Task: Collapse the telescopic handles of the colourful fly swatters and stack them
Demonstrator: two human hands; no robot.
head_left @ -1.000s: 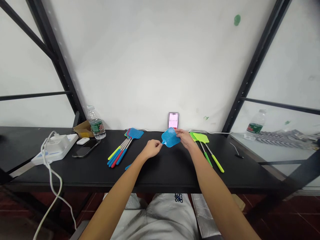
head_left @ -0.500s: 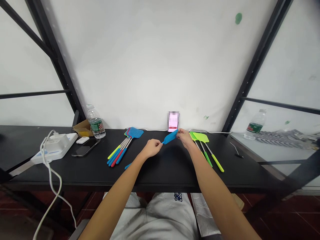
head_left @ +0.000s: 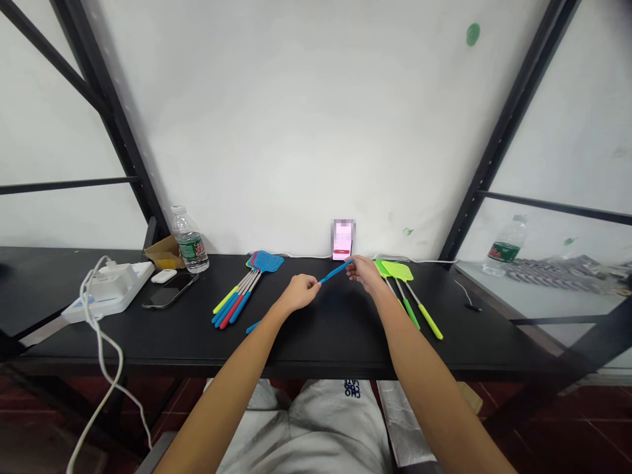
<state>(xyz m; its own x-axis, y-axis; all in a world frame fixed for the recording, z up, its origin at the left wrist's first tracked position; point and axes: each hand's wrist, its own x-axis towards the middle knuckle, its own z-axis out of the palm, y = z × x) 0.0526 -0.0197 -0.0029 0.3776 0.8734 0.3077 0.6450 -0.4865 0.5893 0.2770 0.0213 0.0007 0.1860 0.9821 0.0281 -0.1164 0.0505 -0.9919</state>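
Note:
A blue fly swatter (head_left: 336, 272) is held above the black table, its flat head turned edge-on to me. My left hand (head_left: 302, 292) pinches it at the neck, while my right hand (head_left: 364, 272) grips the far edge of the head between thumb and fingers. Part of its handle shows past my left forearm, which hides the shaft. To the left lies a fanned pile of fly swatters (head_left: 268, 261) with blue, red and yellow-green handles. Several green and yellow-green fly swatters (head_left: 397, 271) lie beside my right wrist, partly covered by the arm.
A lit phone (head_left: 342, 240) leans on the wall behind the swatter. At the left stand a water bottle (head_left: 191, 245), a cardboard box (head_left: 165, 253), a dark phone (head_left: 170, 291), a white case (head_left: 163, 276) and a power strip (head_left: 133, 296) with cables. A short cable (head_left: 473, 307) lies right.
The blue fly swatter's head has rotated from showing its broad perforated face to edge-on. Both hands have kept their places and their hold.

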